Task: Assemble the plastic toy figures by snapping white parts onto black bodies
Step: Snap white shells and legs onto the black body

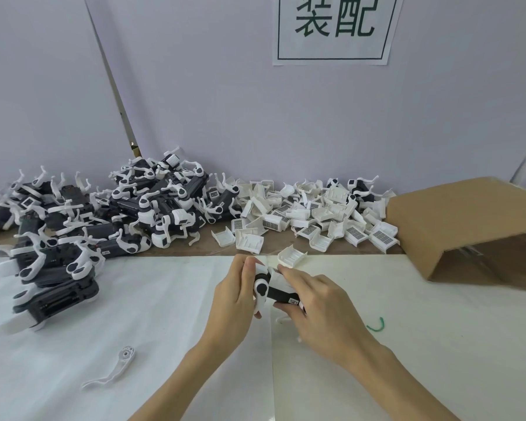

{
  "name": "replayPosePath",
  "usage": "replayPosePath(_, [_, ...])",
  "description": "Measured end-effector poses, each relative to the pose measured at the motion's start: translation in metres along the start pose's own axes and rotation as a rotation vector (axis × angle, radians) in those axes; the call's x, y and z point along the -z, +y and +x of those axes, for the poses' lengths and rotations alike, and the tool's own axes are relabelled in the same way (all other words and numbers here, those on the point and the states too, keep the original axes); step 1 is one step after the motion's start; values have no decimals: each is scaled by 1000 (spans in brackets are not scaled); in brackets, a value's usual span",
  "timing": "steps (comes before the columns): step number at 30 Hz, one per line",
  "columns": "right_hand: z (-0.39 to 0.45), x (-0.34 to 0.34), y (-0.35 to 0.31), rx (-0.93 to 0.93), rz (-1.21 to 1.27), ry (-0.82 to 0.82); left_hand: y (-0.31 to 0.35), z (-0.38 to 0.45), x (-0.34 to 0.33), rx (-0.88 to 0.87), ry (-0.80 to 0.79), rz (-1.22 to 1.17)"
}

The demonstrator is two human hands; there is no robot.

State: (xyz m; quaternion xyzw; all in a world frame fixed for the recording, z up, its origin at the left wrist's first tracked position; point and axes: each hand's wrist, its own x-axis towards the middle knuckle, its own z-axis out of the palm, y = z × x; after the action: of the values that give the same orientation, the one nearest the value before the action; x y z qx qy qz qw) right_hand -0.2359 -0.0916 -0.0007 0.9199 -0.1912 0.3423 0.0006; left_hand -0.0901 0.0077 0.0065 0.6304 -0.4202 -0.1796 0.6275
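Observation:
Both my hands hold one black toy body (278,294) with white legs just above the white table cover. My left hand (236,294) grips its left end, fingers curled over the top. My right hand (319,308) grips the right side, with its fingertips pressing a white part (275,276) onto the top of the body. A single white cover part (292,256) lies just behind my hands. A heap of white cover parts (313,214) lies along the wall at the back. A pile of black-and-white figures (104,217) fills the back left.
A loose white leg piece (113,373) lies on the white table cover (134,314) at the front left. An open cardboard box (474,226) lies on its side at the right. A small green wire (377,325) is right of my right hand.

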Motion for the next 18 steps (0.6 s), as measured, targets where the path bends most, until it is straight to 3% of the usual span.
replayPosePath(6, [2,-2,-1,8,52,33,0,3,-1,23,36,-75])
replayPosePath(11, [2,-2,7,-57,139,-28,-1,2,1,118,-23,-194])
replayPosePath(18, [-2,-2,10,-28,160,-37,0,-1,-3,87,-60,-157])
